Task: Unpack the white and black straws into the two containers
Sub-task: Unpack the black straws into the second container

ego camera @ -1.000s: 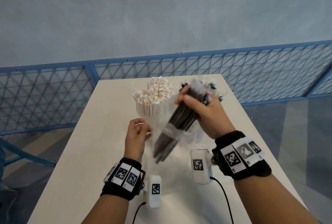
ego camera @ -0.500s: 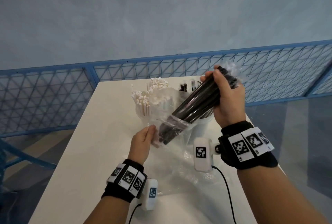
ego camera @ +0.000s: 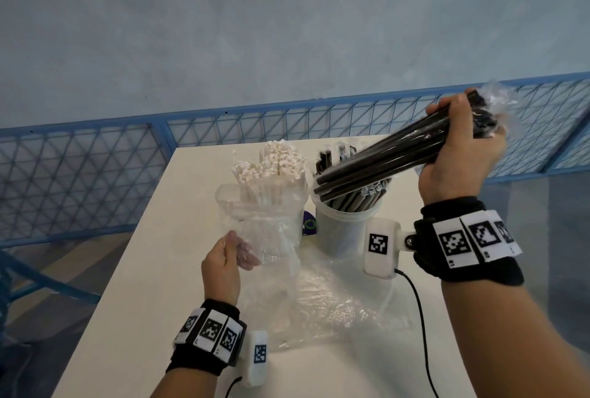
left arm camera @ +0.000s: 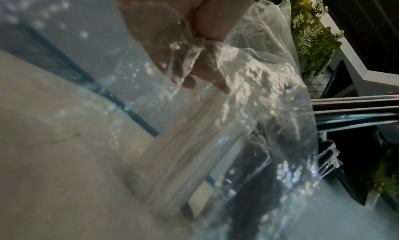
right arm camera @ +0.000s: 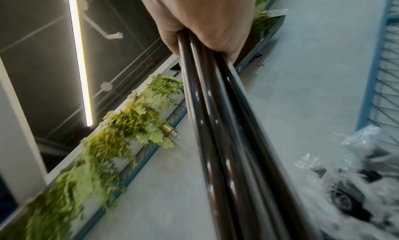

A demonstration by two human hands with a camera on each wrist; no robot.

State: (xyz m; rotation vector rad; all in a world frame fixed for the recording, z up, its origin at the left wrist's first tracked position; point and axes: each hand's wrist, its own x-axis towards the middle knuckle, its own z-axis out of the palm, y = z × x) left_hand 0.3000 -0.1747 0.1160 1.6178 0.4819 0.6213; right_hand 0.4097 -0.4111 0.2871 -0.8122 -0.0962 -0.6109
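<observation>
My right hand (ego camera: 459,145) grips a bundle of black straws (ego camera: 383,164), held aslant above the white cup (ego camera: 348,228) that holds more black straws. The bundle (right arm camera: 226,141) runs down from my right hand (right arm camera: 200,22) in the right wrist view. Beside the cup stands a container (ego camera: 230,196) of white straws (ego camera: 271,164). My left hand (ego camera: 230,254) pinches an empty clear plastic bag (ego camera: 271,231) in front of the white straws. In the left wrist view my left hand (left arm camera: 194,52) holds the bag (left arm camera: 259,90) over the white straws (left arm camera: 183,150).
Another crumpled clear bag (ego camera: 329,302) lies on the white table (ego camera: 134,317) between my arms. A blue mesh fence (ego camera: 79,174) runs behind the table, with floor beyond the table's right edge.
My right hand has pulled the black straw bundle up and to the right, fully out of the clear bag. The left hand keeps the emptied bag low by the white straws.
</observation>
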